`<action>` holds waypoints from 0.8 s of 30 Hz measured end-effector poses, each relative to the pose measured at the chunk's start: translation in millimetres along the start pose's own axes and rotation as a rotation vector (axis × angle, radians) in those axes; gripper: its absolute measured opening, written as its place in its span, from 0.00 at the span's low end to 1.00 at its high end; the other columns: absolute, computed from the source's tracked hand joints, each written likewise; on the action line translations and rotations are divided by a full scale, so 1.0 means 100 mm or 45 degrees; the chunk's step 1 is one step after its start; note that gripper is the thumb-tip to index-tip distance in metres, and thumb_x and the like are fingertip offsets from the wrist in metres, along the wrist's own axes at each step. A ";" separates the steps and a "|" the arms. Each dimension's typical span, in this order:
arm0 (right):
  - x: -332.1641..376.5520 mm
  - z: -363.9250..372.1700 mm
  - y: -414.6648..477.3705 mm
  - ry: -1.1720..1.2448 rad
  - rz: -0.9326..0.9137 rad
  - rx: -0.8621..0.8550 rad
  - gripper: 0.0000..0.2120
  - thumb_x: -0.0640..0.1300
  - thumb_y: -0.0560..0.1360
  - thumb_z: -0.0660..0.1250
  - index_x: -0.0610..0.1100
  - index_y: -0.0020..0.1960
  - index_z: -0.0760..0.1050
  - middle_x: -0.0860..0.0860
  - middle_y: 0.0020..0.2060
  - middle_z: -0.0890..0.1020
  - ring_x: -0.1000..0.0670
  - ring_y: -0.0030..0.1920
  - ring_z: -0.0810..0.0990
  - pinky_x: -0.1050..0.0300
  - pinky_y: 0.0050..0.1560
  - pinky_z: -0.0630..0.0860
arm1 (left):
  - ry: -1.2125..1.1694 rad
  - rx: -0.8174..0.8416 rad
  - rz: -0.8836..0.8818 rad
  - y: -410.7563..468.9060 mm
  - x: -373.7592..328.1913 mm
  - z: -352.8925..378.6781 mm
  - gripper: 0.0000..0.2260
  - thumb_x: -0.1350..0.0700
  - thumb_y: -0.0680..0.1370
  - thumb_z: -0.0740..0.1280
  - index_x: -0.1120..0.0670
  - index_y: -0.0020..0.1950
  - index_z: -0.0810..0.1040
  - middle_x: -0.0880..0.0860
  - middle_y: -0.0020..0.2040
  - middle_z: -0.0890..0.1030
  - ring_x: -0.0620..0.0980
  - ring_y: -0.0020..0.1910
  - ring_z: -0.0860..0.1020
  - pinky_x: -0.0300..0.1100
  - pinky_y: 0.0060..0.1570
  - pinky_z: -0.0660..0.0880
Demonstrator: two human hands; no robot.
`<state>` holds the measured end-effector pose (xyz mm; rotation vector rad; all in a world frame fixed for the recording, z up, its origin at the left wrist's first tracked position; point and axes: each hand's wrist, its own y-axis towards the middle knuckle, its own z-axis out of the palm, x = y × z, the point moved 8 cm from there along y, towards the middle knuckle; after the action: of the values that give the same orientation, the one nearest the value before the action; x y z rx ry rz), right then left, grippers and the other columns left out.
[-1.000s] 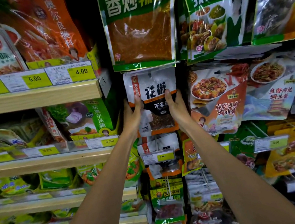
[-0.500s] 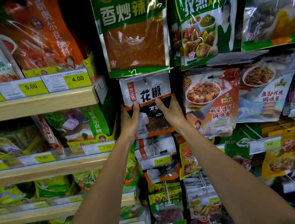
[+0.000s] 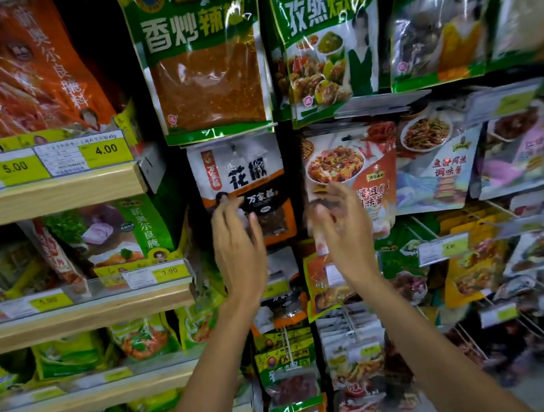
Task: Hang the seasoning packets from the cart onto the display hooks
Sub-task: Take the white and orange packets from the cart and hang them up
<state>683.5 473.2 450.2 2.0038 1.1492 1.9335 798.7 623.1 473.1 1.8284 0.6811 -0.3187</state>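
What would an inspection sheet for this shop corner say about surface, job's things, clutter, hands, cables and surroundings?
Surface: wooden shelves at left, yellow price tags on their edges.
Job's things: white-and-black seasoning packet hangs under a green chilli packet; cart not in view.
Clutter: nothing seen.
Hands: left hand and right hand empty, fingers loose, before the hanging packets; right blurred.
Cables: nothing seen.
Surroundings: tofu sauce packet and other packets hang at right.

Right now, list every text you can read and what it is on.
"4.00": yellow price tag, top wooden shelf.
"5.00": left yellow tag beside it.
"3.90": middle-shelf yellow tag.
"花椒": white, black and orange hanging packet.
"香炒辣": green packet of red powder.
"孜然": green food-picture packet.
Right-side price tags: too blurred.
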 end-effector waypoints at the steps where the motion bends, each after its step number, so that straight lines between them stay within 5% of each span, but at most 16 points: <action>1: -0.08 -0.20 0.03 -0.034 0.026 -0.059 0.19 0.45 0.81 0.62 0.43 0.70 0.66 0.54 0.62 0.72 0.53 0.64 0.71 0.50 0.65 0.70 | -0.052 0.064 0.028 -0.01 -0.12 0.11 0.12 0.60 0.81 0.61 0.63 0.63 0.72 0.60 0.60 0.74 0.57 0.61 0.73 0.44 0.57 0.70; 5: -0.45 -0.78 0.30 -0.184 0.184 -0.176 0.25 0.48 0.79 0.64 0.41 0.72 0.63 0.46 0.68 0.70 0.46 0.68 0.68 0.46 0.68 0.66 | -0.297 0.379 -0.110 -0.02 -0.41 0.71 0.21 0.56 0.81 0.62 0.60 0.72 0.64 0.58 0.69 0.69 0.53 0.67 0.69 0.31 0.59 0.61; 8: -0.68 -0.85 0.52 -0.187 0.274 -0.108 0.32 0.51 0.77 0.67 0.39 0.74 0.60 0.43 0.70 0.68 0.44 0.71 0.66 0.48 0.70 0.65 | -0.370 0.539 -0.265 0.00 -0.47 1.13 0.30 0.52 0.80 0.63 0.58 0.77 0.53 0.57 0.77 0.59 0.54 0.74 0.60 0.44 0.72 0.59; 12: -0.82 -0.75 0.73 -0.073 0.271 0.024 0.36 0.51 0.74 0.71 0.37 0.74 0.59 0.41 0.68 0.71 0.43 0.69 0.70 0.42 0.67 0.69 | -0.556 0.562 -0.301 0.06 -0.54 1.37 0.33 0.50 0.79 0.64 0.55 0.78 0.51 0.54 0.76 0.59 0.52 0.74 0.61 0.52 0.69 0.65; 16: -0.86 -0.66 0.84 0.070 0.226 0.071 0.29 0.49 0.75 0.70 0.41 0.71 0.64 0.45 0.63 0.76 0.46 0.64 0.75 0.54 0.61 0.74 | -0.632 0.604 -0.436 0.12 -0.43 1.55 0.35 0.48 0.79 0.64 0.52 0.78 0.47 0.52 0.77 0.59 0.55 0.73 0.63 0.54 0.68 0.66; 18: -0.90 -0.61 0.87 0.106 0.222 0.111 0.28 0.49 0.76 0.69 0.41 0.71 0.64 0.45 0.63 0.75 0.47 0.64 0.75 0.56 0.61 0.73 | -0.650 0.591 -0.466 0.14 -0.39 1.60 0.33 0.49 0.79 0.64 0.52 0.78 0.50 0.51 0.75 0.62 0.52 0.72 0.64 0.48 0.69 0.66; 21: -0.95 -0.56 0.95 0.122 0.231 0.179 0.31 0.50 0.75 0.69 0.41 0.73 0.62 0.43 0.66 0.72 0.44 0.67 0.72 0.44 0.67 0.71 | -0.659 0.538 -0.461 0.15 -0.33 1.63 0.30 0.50 0.78 0.66 0.52 0.76 0.56 0.49 0.72 0.67 0.47 0.69 0.67 0.29 0.57 0.68; 24: -1.00 -0.58 0.99 0.136 0.241 0.181 0.33 0.52 0.75 0.69 0.41 0.73 0.61 0.43 0.67 0.72 0.45 0.68 0.72 0.43 0.66 0.72 | -0.699 0.486 -0.596 0.10 -0.20 1.64 0.35 0.45 0.75 0.69 0.49 0.77 0.56 0.48 0.72 0.67 0.45 0.66 0.69 0.31 0.49 0.70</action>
<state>683.9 321.4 436.4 2.1773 1.1912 2.1281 806.5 462.4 432.6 1.7887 0.6756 -1.2818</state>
